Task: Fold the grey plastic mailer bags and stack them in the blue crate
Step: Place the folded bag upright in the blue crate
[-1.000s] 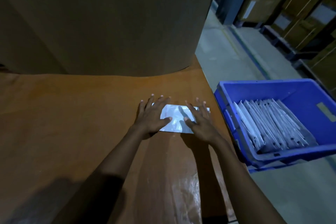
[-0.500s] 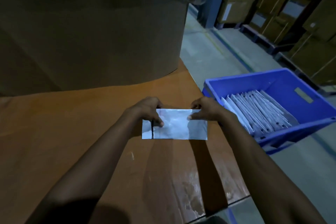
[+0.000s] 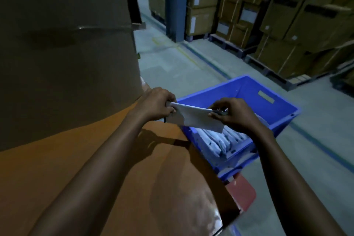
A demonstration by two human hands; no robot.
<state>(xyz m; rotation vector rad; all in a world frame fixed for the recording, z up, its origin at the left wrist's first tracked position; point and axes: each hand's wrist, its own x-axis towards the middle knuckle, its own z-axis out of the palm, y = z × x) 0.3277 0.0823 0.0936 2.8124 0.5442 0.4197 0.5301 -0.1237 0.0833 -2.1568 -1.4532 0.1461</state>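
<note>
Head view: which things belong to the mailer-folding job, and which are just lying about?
Job: mailer, pinched by left hand and right hand; crate; stacked mailers inside it.
Lying about: big box on the table; palletised boxes; post.

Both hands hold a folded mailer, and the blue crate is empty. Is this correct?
No. The crate is not empty: stacked mailers lie in it, as the head view shows. The left hand and right hand do hold a mailer.
</note>
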